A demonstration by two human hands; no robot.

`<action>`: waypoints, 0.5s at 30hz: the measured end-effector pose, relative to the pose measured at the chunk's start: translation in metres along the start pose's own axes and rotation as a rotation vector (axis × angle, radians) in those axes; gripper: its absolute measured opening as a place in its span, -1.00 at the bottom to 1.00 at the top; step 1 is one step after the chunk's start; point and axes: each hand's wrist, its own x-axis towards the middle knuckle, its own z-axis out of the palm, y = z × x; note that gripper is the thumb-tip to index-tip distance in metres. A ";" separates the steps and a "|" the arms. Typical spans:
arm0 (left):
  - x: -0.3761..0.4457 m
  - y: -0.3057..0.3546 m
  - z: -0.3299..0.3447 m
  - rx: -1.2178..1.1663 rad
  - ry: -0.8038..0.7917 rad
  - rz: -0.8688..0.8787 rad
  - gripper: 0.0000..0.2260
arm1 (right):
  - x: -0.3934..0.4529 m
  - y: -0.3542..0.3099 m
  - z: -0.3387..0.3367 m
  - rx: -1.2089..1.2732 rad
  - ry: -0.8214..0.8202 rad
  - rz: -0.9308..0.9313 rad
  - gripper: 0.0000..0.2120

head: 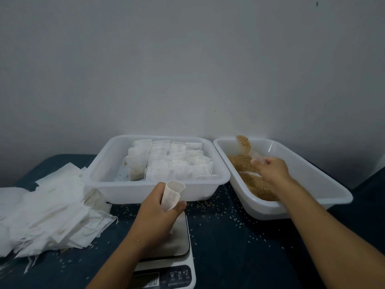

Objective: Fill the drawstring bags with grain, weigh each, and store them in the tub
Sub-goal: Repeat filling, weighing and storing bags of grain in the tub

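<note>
- Fingers of my left hand curl round an empty drawstring bag, mouth up and open, held above the scale.
- Right hand pinches the handle of a clear scoop, which is heaped with grain and raised over the grain tray (the fingertips are hidden, but the grip reads as closed).
- Tub of filled bags sits just behind the scale, beside the tray.
- Stack of flat bags lies at left on my dark tabletop, with loose grains scattered about.
</note>
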 end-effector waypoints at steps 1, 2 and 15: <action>0.001 -0.001 -0.001 0.006 -0.006 -0.014 -0.82 | -0.006 -0.004 0.000 0.014 -0.002 -0.034 -0.67; 0.002 -0.002 -0.001 0.009 -0.012 -0.025 -0.82 | -0.012 -0.009 0.000 0.024 -0.011 -0.069 -0.68; 0.010 -0.010 -0.015 -0.035 0.069 -0.072 -0.84 | -0.090 -0.066 -0.025 -0.020 -0.577 -0.417 -0.64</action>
